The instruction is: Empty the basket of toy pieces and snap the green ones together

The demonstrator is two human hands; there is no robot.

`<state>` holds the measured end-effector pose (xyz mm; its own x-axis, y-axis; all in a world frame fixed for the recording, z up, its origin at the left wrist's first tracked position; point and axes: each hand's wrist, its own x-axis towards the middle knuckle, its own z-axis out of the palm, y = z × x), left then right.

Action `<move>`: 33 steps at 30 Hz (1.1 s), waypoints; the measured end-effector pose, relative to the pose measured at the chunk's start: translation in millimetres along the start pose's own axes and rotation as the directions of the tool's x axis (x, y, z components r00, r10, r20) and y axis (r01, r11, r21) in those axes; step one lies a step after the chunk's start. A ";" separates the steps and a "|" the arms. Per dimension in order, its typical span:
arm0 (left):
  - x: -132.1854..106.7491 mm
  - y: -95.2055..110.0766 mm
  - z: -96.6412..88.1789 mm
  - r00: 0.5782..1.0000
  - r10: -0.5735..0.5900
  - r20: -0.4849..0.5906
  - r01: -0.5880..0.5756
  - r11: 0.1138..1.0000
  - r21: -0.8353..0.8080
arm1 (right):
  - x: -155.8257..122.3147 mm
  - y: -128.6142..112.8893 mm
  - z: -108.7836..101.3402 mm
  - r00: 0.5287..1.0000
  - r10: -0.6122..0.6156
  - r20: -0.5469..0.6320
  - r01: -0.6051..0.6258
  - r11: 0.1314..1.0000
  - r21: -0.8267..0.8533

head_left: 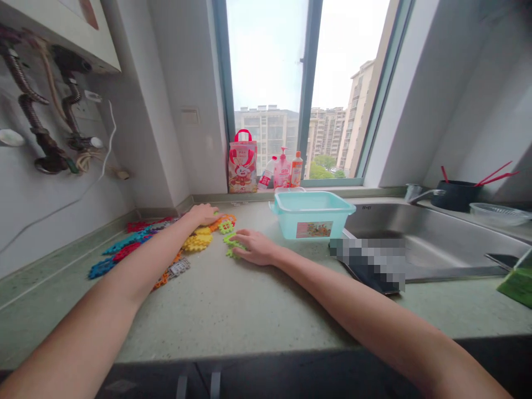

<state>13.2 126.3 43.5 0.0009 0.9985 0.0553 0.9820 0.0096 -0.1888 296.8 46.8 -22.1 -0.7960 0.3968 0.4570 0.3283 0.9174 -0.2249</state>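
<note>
My left hand (203, 214) reaches to the far side of a pile of plastic interlocking pieces, its fingers closed at a small light-green piece that peeks out by the fingertips. Just right of the pile, my right hand (260, 248) rests low on the counter, thumb and fingers around light-green interlocking pieces (230, 247). Between the hands lies another light-green square piece (226, 227). Yellow pieces (197, 240), orange pieces, grey pieces (179, 268), red pieces and blue pieces (102, 267) lie sorted by colour, partly hidden under my left forearm.
A turquoise plastic basin (313, 213) stands right of my right hand, beside the steel sink (436, 238). A dark flat object (369, 269), partly blurred out, lies at the sink's edge. A gift bag (243, 166) and several bottles (282, 170) stand on the windowsill.
</note>
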 end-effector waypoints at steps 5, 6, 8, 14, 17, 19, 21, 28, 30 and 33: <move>8.2 -9.1 13.3 0.993 0.010 -0.117 -0.002 0.998 0.070 | 0.3 -0.5 -1.5 1.000 -0.004 0.010 0.004 1.000 -0.015; 9.1 -10.3 14.6 0.992 0.007 -0.127 0.001 0.998 0.066 | 0.7 -0.4 -1.3 1.000 -0.003 0.012 0.003 1.000 -0.015; 8.9 -11.2 15.8 0.990 -0.013 -0.144 0.019 0.999 0.038 | 1.3 0.1 -0.9 1.000 0.001 0.014 -0.001 1.000 -0.012; -4.9 -8.1 9.6 0.954 -0.125 -0.273 0.119 0.992 -0.039 | 0.9 -0.2 -0.5 1.000 -0.002 0.016 0.002 1.000 -0.002; -13.3 -3.7 -1.8 0.929 -0.140 -0.343 0.129 0.990 -0.052 | 0.6 -0.3 0.7 1.000 0.015 0.012 -0.015 1.000 0.015; -19.5 3.8 -15.0 0.902 -0.128 -0.413 0.106 0.991 -0.076 | 1.9 2.1 0.9 0.995 0.092 -0.024 -0.090 0.994 0.068; -28.8 17.3 -31.2 0.867 -0.104 -0.487 0.051 0.991 -0.121 | 4.8 7.4 -0.2 0.968 0.235 -0.085 -0.217 0.959 0.180; -103.4 100.3 -47.5 0.847 0.444 -0.292 -0.521 0.802 -0.293 | 14.5 31.4 -5.1 0.793 0.587 -0.162 -0.441 0.737 0.511; -125.6 120.3 -34.7 0.826 0.486 -0.286 -0.558 0.777 -0.291 | 14.3 33.8 -3.4 0.790 0.589 -0.173 -0.426 0.729 0.536; -143.8 135.5 -17.1 0.825 0.452 -0.338 -0.550 0.780 -0.298 | 13.1 35.8 -1.1 0.789 0.588 -0.177 -0.410 0.719 0.561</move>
<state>149.4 -16.9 26.7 0.5088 0.8101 0.2912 0.8221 -0.5577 0.1149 298.7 84.8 -23.2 -0.3454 0.8576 0.3811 0.2772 0.4812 -0.8316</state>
